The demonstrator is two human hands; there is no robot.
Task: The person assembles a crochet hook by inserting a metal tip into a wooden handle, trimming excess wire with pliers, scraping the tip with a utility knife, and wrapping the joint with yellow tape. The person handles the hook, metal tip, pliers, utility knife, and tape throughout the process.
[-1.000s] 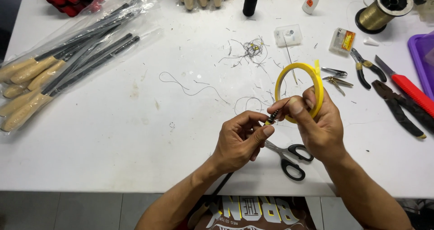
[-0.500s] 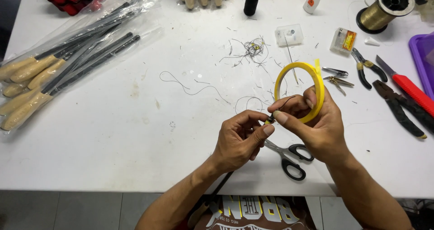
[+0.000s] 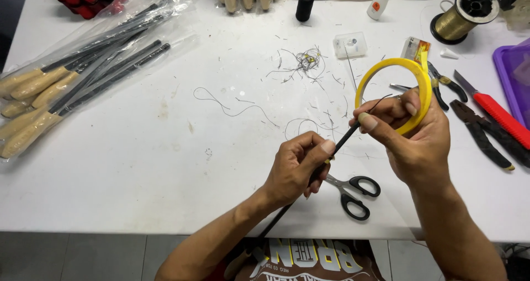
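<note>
My left hand (image 3: 296, 168) grips a thin black rod (image 3: 338, 144) that slants from my lap up toward the right. My right hand (image 3: 407, 133) pinches the rod's upper end between thumb and forefinger, and a yellow roll of tape (image 3: 420, 85) is held in the same hand, standing on edge above the fingers. A thin dark wire tip sticks out past the right thumb. Both hands hover above the white table (image 3: 165, 165), close to its front edge.
Black-handled scissors (image 3: 353, 191) lie just under my hands. Pliers (image 3: 479, 133), a red-handled cutter (image 3: 497, 113) and a purple tray (image 3: 514, 65) sit at the right. Bagged wooden-handled files (image 3: 72, 82) lie at the left. A spool of gold wire (image 3: 464, 16), a black spool (image 3: 305, 4) and wire scraps (image 3: 306, 63) are farther back.
My hands have drawn apart along the rod: the right hand with the tape roll rose up and right, and more of the black rod shows between them.
</note>
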